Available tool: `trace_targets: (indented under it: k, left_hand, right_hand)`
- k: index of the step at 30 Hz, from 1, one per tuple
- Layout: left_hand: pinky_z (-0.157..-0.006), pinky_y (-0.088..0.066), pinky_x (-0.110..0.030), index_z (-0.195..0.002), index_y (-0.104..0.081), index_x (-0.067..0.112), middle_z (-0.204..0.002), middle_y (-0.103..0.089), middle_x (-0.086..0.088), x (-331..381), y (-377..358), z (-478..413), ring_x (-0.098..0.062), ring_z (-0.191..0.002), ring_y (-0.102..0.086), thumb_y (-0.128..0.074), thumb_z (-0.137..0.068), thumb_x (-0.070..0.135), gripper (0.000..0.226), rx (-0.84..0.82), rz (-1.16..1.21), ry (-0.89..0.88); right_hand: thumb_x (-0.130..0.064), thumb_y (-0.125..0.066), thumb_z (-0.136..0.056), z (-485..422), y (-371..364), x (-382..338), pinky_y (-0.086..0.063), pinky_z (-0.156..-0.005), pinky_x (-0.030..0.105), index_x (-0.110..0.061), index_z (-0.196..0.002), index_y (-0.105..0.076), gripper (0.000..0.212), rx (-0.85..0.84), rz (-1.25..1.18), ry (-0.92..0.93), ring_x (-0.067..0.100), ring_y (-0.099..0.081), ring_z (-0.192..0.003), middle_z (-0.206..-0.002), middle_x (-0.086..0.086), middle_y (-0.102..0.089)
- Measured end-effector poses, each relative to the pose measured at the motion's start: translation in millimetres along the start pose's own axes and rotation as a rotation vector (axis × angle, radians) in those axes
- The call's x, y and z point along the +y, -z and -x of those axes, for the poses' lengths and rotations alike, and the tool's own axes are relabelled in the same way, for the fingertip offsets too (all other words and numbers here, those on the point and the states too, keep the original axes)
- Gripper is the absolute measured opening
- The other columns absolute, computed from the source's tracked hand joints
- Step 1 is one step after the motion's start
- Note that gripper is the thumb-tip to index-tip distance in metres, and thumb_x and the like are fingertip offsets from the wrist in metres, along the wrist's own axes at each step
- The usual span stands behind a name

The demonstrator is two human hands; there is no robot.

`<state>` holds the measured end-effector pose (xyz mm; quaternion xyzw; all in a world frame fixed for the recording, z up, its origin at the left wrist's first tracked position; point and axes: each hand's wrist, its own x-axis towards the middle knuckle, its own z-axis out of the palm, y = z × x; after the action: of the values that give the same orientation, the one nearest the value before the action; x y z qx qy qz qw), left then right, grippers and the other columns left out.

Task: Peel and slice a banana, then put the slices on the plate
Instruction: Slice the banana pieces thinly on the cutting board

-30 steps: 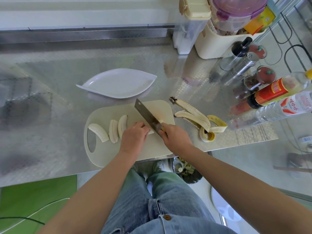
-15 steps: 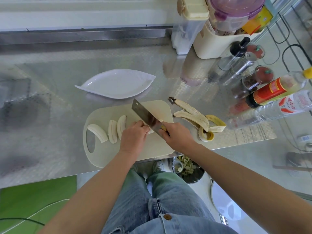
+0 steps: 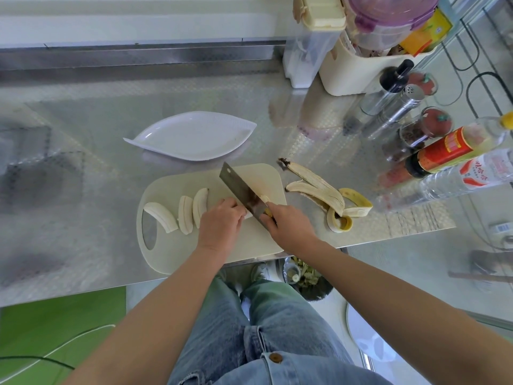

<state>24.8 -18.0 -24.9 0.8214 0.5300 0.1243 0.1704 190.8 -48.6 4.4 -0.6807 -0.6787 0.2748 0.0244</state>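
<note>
Knife across a banana on the board.
The right hand grips the knife handle, with the blade pointing toward 11 o'clock. The left hand curls over the banana beside the blade and hides most of it. Three slices lie at the left hand's 9 o'clock. On the table, the plate sits at the board's 12 o'clock and the peel at its 3 o'clock.

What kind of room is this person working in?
Most likely a kitchen: a steel counter holds a cutting board with banana pieces, and sauce bottles and a spice shaker stand at the right.
</note>
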Motion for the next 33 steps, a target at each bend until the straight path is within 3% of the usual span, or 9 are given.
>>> trace_targets:
  k: [4,11,16,20,24,29,33]
  left_hand:
    - [-0.046,-0.049,-0.034,-0.077,-0.073,0.013,-0.073,-0.061,-0.001,0,0,0,-0.021,-0.067,-0.055,-0.076,-0.076,0.008,0.006,0.004,0.015,0.013]
    - [-0.047,-0.05,-0.036,-0.075,-0.072,0.012,-0.073,-0.061,-0.002,0,1,0,-0.022,-0.068,-0.054,-0.076,-0.076,0.006,0.007,-0.009,0.01,0.011]
    - [-0.048,-0.05,-0.034,-0.074,-0.071,0.013,-0.074,-0.062,-0.002,0,1,0,-0.023,-0.069,-0.054,-0.075,-0.076,0.006,0.008,-0.017,0.005,0.009]
    - [-0.048,-0.049,-0.033,-0.073,-0.071,0.013,-0.074,-0.062,-0.002,0,2,0,-0.022,-0.068,-0.054,-0.076,-0.076,0.007,0.008,-0.022,-0.007,0.015]
    - [-0.048,-0.05,-0.033,-0.076,-0.072,0.013,-0.076,-0.063,-0.002,0,1,0,-0.021,-0.069,-0.055,-0.076,-0.077,0.009,0.006,-0.018,-0.011,0.009]
    - [-0.044,-0.047,-0.031,-0.072,-0.071,0.012,-0.07,-0.058,-0.002,-1,1,0,-0.021,-0.064,-0.052,-0.076,-0.075,0.005,0.009,-0.005,0.006,0.003]
    - [-0.044,-0.046,-0.031,-0.071,-0.071,0.012,-0.069,-0.059,-0.003,0,2,0,-0.023,-0.064,-0.054,-0.076,-0.074,0.004,0.01,0.007,0.018,-0.005]
  right_hand:
    - [-0.031,-0.043,-0.098,2,3,0,-0.034,-0.057,0.03,-0.013,-0.092,-0.051,0.02,0.046,-0.096,-0.021,0.026,-0.052,-0.07,-0.076,0.003,-0.054]
    - [-0.031,-0.043,-0.098,-1,16,-4,-0.024,-0.048,0.027,-0.02,-0.083,-0.04,0.02,0.0,-0.023,0.054,0.023,-0.045,-0.063,-0.071,0.001,-0.048]
    - [-0.031,-0.042,-0.099,-1,15,-4,-0.032,-0.055,0.029,-0.019,-0.084,-0.04,0.019,-0.02,0.005,0.052,0.024,-0.048,-0.066,-0.074,0.003,-0.05]
    - [-0.031,-0.041,-0.098,-4,10,-2,-0.039,-0.058,0.031,-0.015,-0.093,-0.05,0.02,-0.026,0.03,0.065,0.029,-0.056,-0.072,-0.08,0.008,-0.057]
    - [-0.032,-0.039,-0.1,-4,2,-1,-0.035,-0.059,0.031,-0.014,-0.097,-0.05,0.021,-0.035,0.057,0.06,0.029,-0.057,-0.078,-0.086,0.009,-0.06]
    - [-0.03,-0.042,-0.099,-6,2,-3,-0.032,-0.059,0.029,-0.019,-0.086,-0.043,0.016,0.007,-0.106,-0.047,0.024,-0.047,-0.069,-0.081,0.01,-0.059]
    - [-0.031,-0.044,-0.098,-3,9,-2,-0.031,-0.056,0.029,-0.018,-0.083,-0.044,0.02,0.032,-0.134,-0.009,0.024,-0.049,-0.066,-0.074,0.004,-0.053]
